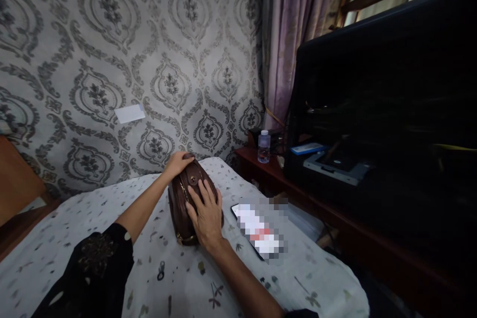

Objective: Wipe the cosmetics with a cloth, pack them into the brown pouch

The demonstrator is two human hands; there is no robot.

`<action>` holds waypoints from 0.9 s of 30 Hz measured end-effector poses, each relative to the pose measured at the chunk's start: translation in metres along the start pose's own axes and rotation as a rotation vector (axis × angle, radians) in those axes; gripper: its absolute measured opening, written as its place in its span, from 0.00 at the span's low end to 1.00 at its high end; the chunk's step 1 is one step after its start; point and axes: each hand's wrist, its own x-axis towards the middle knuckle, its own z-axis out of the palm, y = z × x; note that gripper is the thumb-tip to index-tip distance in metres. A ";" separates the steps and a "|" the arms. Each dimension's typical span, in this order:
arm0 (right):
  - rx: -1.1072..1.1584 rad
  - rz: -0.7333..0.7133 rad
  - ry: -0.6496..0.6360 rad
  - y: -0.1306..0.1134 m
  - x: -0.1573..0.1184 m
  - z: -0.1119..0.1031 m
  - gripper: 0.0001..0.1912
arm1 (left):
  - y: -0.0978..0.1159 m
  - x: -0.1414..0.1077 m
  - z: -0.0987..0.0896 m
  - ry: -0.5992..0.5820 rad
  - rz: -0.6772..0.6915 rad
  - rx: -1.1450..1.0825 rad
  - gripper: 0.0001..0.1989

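A brown leather handbag (179, 208) with gold-coloured zips and a small round clasp rests on the patterned white bed sheet. At its far end, my left hand (178, 165) grips the top edge, thumb across it and the other fingers mostly hidden behind. My right hand (206, 212) lies flat on the bag's near right side, fingers spread over the leather. Just right of the bag is a phone (257, 231) with its screen lit; the screen is blurred out.
Behind the bed (149, 268) stands a patterned wall (171, 84) with a white switch plate (129, 113). On the right, a dark red table (249, 159) holds a clear bottle (264, 146) beside a large black cabinet-like object (372, 84). A purple curtain (290, 35) hangs in the corner.
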 end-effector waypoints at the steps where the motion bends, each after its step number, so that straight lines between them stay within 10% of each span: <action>1: 0.008 -0.007 0.002 0.000 0.000 0.000 0.19 | 0.001 0.000 0.000 0.011 -0.009 0.003 0.13; 27: 0.031 -0.009 -0.032 0.001 0.001 -0.002 0.20 | 0.008 -0.026 -0.001 0.000 0.053 -0.288 0.19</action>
